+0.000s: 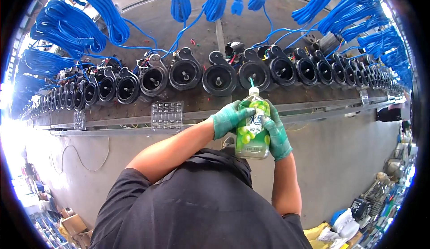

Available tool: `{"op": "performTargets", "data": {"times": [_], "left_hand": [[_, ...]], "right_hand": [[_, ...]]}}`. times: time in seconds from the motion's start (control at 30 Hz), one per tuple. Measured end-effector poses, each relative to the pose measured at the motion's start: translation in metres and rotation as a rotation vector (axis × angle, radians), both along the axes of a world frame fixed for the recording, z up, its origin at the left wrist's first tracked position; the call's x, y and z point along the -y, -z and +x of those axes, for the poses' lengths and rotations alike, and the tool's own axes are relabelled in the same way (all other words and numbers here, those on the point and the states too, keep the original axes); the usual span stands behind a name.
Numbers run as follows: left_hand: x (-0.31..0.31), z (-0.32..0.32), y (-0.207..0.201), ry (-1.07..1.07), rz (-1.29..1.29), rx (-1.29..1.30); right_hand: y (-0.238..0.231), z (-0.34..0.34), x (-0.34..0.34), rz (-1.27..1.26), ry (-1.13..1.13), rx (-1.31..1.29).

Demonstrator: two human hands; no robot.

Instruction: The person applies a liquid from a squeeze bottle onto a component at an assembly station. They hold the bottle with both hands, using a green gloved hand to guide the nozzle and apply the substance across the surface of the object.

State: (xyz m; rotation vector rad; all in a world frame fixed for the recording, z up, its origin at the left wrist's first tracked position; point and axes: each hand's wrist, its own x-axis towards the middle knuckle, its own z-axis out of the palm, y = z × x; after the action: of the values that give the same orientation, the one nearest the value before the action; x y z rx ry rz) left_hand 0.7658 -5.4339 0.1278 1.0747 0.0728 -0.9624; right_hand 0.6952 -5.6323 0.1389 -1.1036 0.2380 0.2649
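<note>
Both my hands wear green gloves and grip a clear plastic bottle (252,137) with a green label showing grapes. My left hand (230,119) wraps its left side, and my right hand (276,132) holds its right side. A thin teal tube sticks out of the bottle's white cap (254,90). The tube's tip overlaps the front of a round black motor housing (245,73); whether it touches the shaft inside I cannot tell. Just to the left, another black housing (219,80) faces me with a metal shaft in its middle.
A long row of similar housings (185,72) lines the workbench (197,108) both ways. Bundled blue cables (179,0) hang above, with leads running down to the row. Clear plastic trays (167,116) hang on the bench's front edge. Bags and boxes (345,224) lie on the floor at lower right.
</note>
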Motion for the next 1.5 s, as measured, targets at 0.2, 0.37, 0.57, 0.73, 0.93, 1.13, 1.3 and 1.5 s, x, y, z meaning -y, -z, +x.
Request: {"op": "performTargets", "data": {"times": [0.2,0.37,0.57,0.73,0.93,1.13,1.3,1.5], "left_hand": [[0.021,0.003,0.008,-0.063,-0.019,-0.067],[0.023,-0.005,0.010,-0.113,0.008,0.009],[0.027,-0.005,0.008,-0.105,-0.029,0.013],[0.048,0.000,0.010,-0.042,0.049,0.109],[0.094,0.025,0.019,0.078,-0.001,0.061],[0.114,0.044,0.026,0.102,-0.015,-0.035],[0.116,0.049,0.025,0.073,-0.068,-0.039],[0.130,0.032,0.028,-0.063,-0.093,-0.017]], "right_hand": [[0.004,0.008,0.020,-0.006,-0.009,-0.034],[0.002,0.015,0.028,0.037,-0.081,-0.056],[0.009,0.015,0.033,0.030,-0.104,-0.035],[0.006,0.005,0.051,-0.028,-0.031,0.001],[-0.012,0.004,0.076,-0.129,0.114,0.006],[-0.012,0.026,0.095,-0.069,0.119,-0.079],[-0.005,0.035,0.103,-0.093,0.095,-0.082],[0.007,0.043,0.133,-0.064,-0.052,-0.051]]}}
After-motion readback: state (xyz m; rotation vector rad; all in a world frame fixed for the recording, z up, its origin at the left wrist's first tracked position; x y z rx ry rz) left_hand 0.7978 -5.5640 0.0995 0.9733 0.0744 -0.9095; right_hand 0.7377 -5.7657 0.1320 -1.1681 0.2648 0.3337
